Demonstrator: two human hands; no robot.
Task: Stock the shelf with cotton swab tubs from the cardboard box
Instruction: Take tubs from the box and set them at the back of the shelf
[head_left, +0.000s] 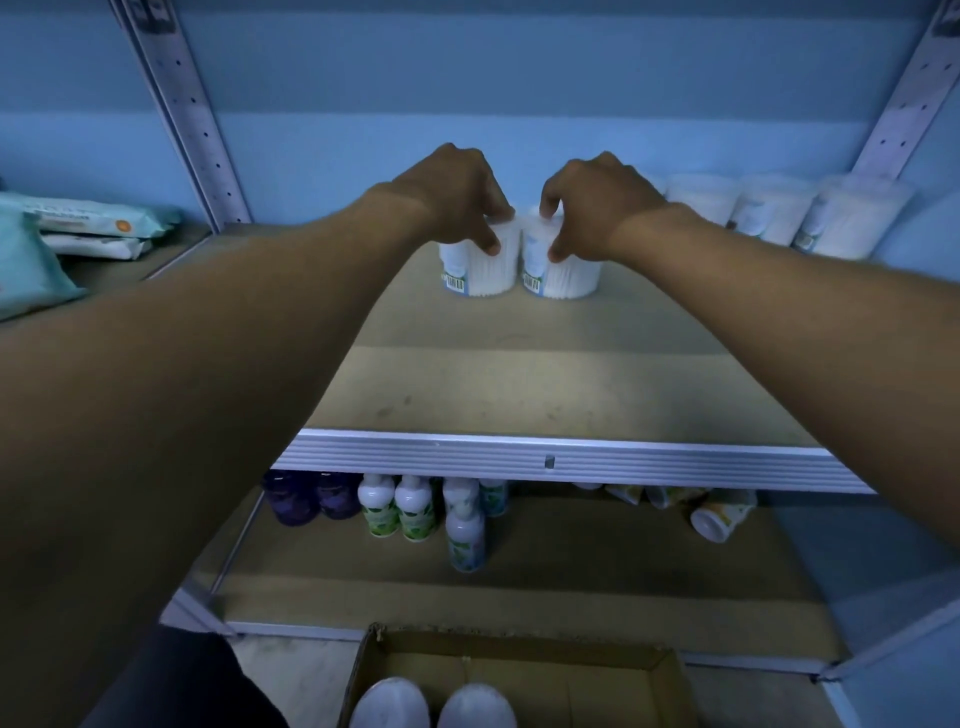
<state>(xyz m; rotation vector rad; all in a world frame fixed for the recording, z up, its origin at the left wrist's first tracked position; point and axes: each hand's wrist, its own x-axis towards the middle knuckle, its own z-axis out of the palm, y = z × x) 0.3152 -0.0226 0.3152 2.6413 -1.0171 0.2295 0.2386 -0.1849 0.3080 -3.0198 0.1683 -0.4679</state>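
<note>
Presently, shelf (545, 384): left hand (457, 195) grips left tub (480, 270), right hand (592, 208) grips right tub (563, 275) — barcodes visible, label text unreadable.

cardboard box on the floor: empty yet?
Not empty. The open brown cardboard box holds at least two white-lidded round tubs; its lower part is out of frame.
</note>
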